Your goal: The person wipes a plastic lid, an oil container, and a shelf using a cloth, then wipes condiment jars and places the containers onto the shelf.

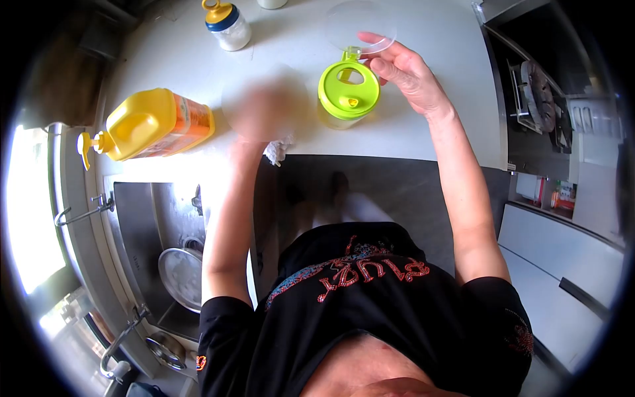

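My left hand (268, 109) is smeared by motion over the white counter, and its fingers cannot be made out. A faint round outline surrounds it. Beside its wrist, a crumpled white cloth (277, 151) lies at the counter's front edge. To the right stands a clear container with a bright green lid (349, 90). My right hand (397, 65) is just right of this lid, thumb and fingers apart, the fingers reaching behind it near its raised loop. A clear round disc (345, 20) overlaps the fingertips; whether they touch it is unclear.
A yellow pump bottle (153, 124) lies on the counter (284, 46) at left. A small jar with a blue and yellow lid (227, 28) stands at the back. Lower left is a steel sink (142, 225) holding a round lid (180, 278). An open rack (532, 99) is at right.
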A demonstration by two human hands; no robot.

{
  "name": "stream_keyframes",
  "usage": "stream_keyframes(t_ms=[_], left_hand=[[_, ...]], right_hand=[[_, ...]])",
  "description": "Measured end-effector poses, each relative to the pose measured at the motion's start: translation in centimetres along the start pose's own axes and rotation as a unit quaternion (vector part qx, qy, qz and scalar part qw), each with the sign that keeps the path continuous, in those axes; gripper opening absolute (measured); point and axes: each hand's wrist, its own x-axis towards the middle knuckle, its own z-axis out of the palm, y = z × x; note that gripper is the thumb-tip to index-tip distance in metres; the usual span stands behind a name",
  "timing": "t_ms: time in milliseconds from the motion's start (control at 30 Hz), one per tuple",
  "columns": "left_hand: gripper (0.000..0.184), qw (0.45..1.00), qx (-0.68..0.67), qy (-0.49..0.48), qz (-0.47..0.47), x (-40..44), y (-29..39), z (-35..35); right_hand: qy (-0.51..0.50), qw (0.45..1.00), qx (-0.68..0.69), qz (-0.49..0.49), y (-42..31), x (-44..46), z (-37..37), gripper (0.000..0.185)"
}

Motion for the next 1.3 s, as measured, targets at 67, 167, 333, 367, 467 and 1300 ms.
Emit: stream_keyframes(t_ms=[67,167,333,367,467,1300], left_hand=[[0.025,0.999,0.035,0.015,-0.022,-0.5,-2.1,3.2],[0.020,0.993,-0.066,0.092,0.026,-0.8,-6.8,7.2],[0.014,0.828,-0.555,0.082,0.000,-1.4,-6.7,2.8],[0.014,0.766,-0.640,0.059,-0.004,-1.4,-6.9,2.5],[0.024,0.609,-0.782,0.105,-0.075,-1.8,-7.5,3.9],[0.026,0.906,-0.217,0.361,0.027,6.5,10.6,-5.9]], right_hand=[[0.005,1.000,0.017,0.000,0.3,0.0,0.5,0.052],[0.010,1.000,0.013,0.027,0.1,-0.2,0.3,0.051],[-0.006,0.999,0.022,0.029,0.5,0.0,-1.2,0.050],[-0.008,0.999,0.015,0.033,0.4,0.1,-1.4,0.050],[-0.012,1.000,-0.005,0.017,0.1,0.3,-1.5,0.051],[0.126,0.986,0.009,-0.111,1.6,2.0,2.6,0.026]])
